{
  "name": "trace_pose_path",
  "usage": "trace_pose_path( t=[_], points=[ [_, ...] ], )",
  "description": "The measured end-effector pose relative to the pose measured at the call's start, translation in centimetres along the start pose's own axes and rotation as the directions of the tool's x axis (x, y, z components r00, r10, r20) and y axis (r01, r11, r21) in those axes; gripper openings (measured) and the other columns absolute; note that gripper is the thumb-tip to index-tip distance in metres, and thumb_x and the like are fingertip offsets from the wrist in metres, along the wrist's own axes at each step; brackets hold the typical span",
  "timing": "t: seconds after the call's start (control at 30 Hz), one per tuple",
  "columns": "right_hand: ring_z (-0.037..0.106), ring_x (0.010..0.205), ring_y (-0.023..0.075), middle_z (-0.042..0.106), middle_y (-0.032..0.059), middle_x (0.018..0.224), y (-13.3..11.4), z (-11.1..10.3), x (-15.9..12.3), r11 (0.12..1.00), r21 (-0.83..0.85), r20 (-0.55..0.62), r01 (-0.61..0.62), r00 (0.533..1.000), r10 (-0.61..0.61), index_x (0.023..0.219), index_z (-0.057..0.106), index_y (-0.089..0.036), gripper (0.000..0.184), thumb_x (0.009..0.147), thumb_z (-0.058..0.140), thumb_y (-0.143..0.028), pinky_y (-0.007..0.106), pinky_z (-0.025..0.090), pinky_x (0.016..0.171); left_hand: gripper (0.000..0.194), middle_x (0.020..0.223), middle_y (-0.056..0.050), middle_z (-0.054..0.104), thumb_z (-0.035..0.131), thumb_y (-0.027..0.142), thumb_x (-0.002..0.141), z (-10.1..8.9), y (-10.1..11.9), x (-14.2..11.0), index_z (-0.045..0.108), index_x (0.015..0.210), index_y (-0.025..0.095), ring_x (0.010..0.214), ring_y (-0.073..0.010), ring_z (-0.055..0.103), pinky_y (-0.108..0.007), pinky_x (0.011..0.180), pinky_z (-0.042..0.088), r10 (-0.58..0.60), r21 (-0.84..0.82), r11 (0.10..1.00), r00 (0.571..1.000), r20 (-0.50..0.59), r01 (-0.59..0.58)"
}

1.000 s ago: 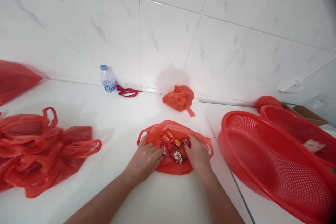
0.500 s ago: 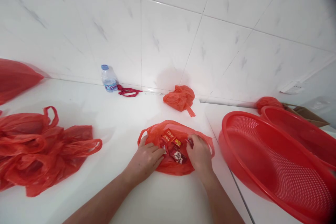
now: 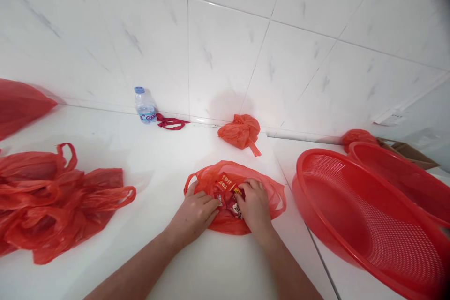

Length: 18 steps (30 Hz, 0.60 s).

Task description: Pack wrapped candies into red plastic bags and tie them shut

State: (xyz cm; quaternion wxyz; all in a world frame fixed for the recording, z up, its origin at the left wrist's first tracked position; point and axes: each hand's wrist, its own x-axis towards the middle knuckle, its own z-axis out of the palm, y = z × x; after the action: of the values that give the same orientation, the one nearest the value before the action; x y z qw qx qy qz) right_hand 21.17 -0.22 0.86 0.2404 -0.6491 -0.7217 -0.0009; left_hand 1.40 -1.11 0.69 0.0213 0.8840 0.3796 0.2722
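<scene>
A red plastic bag lies spread on the white table, its mouth facing up. Small red wrapped packets with yellow and white print show inside it. My left hand is closed on the bag's left side, thumb near the handle loop and fingertips beside a packet. Over the packets my right hand has its fingers curled down and pressed together. Its fingertips touch the packets near a yellow-printed one, and what lies between them is mostly hidden.
Several red plastic bags are heaped at left. Against the tiled wall stand a water bottle, a dark red ribbon and a crumpled red bag. Large red perforated baskets fill the right, with a brown box behind.
My right hand has moved left, from the right side of the bag to the packets in its middle, now covering part of them. My left hand stays in place.
</scene>
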Motion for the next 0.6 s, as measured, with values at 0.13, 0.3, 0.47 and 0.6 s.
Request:
trace_pose_path(
  t=[0.13,0.3,0.47,0.6],
  points=[
    [0.05,0.085,0.021,0.06,0.0036,0.086,0.2,-0.2,0.0,0.997,0.071,-0.035,-0.036,0.999,0.039,0.078,0.058,-0.019,0.005,0.077,0.06,-0.014,0.033,0.04,0.078,0.017,0.063,0.004,0.061,0.046,0.017,0.088,0.0,-0.1,-0.1,0.061,0.084,0.022,0.061,-0.014,0.052,-0.051,0.102,0.025,-0.008,-0.007,1.0,1.0,0.005,0.008],
    [0.053,0.082,0.0202,0.063,0.0014,0.082,0.5,-1.1,-0.3,0.975,0.173,-0.096,-0.139,0.983,0.157,0.08,0.055,-0.02,0.002,0.082,0.054,-0.021,0.033,0.04,0.075,0.017,0.064,0.003,0.062,0.045,0.018,0.088,0.0,-0.1,-0.1,0.062,0.085,0.022,0.062,-0.0143,0.053,-0.05,0.101,0.027,-0.01,-0.021,1.0,1.0,0.017,0.01],
    [0.057,0.076,0.0181,0.063,-0.0005,0.08,0.6,-1.4,-0.4,0.926,0.296,0.037,-0.235,0.971,0.235,0.078,0.054,-0.022,0.006,0.081,0.05,-0.025,0.03,0.041,0.068,0.017,0.064,0.003,0.062,0.046,0.018,0.088,0.1,-0.2,0.0,0.062,0.086,0.022,0.062,-0.0144,0.054,-0.052,0.103,0.025,-0.009,-0.021,1.0,1.0,0.011,0.009],
    [0.057,0.074,0.0176,0.063,-0.0015,0.078,0.6,-1.4,-0.4,0.907,0.324,0.096,-0.269,0.963,0.252,0.076,0.052,-0.022,0.007,0.081,0.049,-0.026,0.029,0.041,0.065,0.017,0.064,0.003,0.062,0.046,0.018,0.088,0.2,-0.3,-0.1,0.062,0.084,0.022,0.062,-0.0146,0.055,-0.053,0.104,0.024,-0.006,-0.016,1.0,1.0,0.005,0.006]
  ],
)
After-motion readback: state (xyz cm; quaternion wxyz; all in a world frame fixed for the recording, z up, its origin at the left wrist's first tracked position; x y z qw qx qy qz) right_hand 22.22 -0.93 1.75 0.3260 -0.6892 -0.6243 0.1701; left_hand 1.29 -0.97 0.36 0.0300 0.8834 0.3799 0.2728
